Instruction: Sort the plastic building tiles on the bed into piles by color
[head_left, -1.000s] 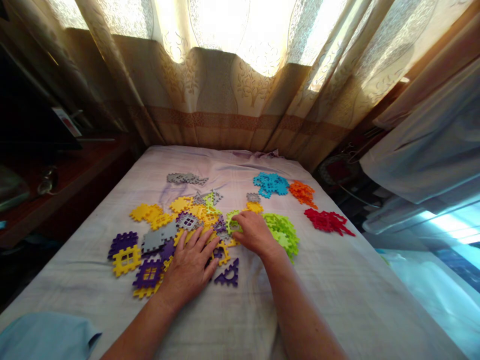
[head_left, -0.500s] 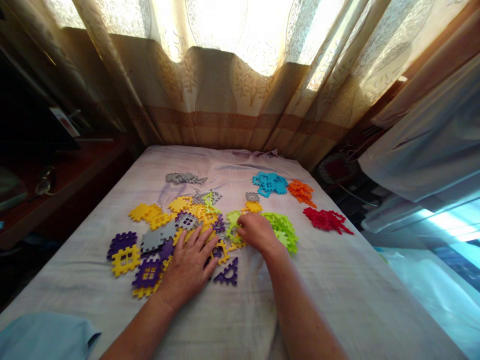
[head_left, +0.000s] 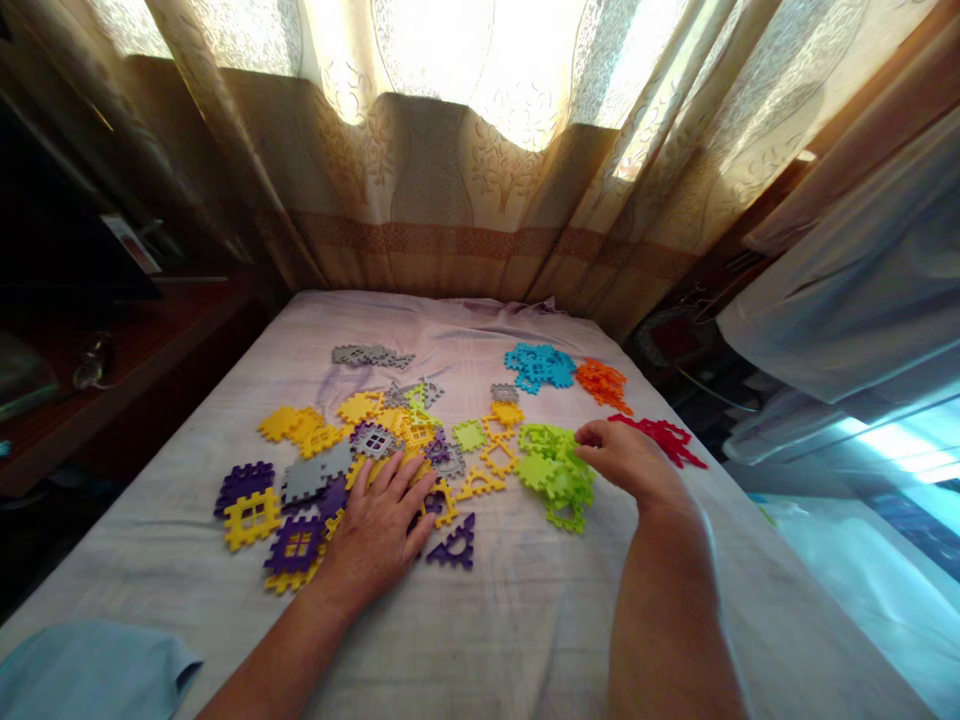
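Observation:
My left hand (head_left: 382, 520) lies flat, fingers spread, over a mixed heap of notched plastic tiles. Beneath and around it are yellow tiles (head_left: 418, 432), a grey tile (head_left: 304, 480) and a purple window tile (head_left: 294, 545). A purple triangular tile (head_left: 455, 545) lies just right of its thumb. My right hand (head_left: 626, 460) is closed at the right edge of a light green tile pile (head_left: 555, 475). Its bent fingertips meet a light green piece there, mostly hidden by the fingers. A single light green square tile (head_left: 470, 435) and yellow frame tiles (head_left: 481, 484) lie between the hands.
Sorted by colour, blue tiles (head_left: 538, 367), orange tiles (head_left: 602, 384), red tiles (head_left: 671, 440) and grey tiles (head_left: 369, 355) sit farther back on the sheet-covered surface (head_left: 450, 640). A pale blue cloth (head_left: 97, 670) is at the front left. Curtains (head_left: 450, 190) hang behind.
My right hand has moved right, from the light green tiles near the middle to the green pile's far edge. That pile now spreads differently, and yellow frames are uncovered. My left hand stays put.

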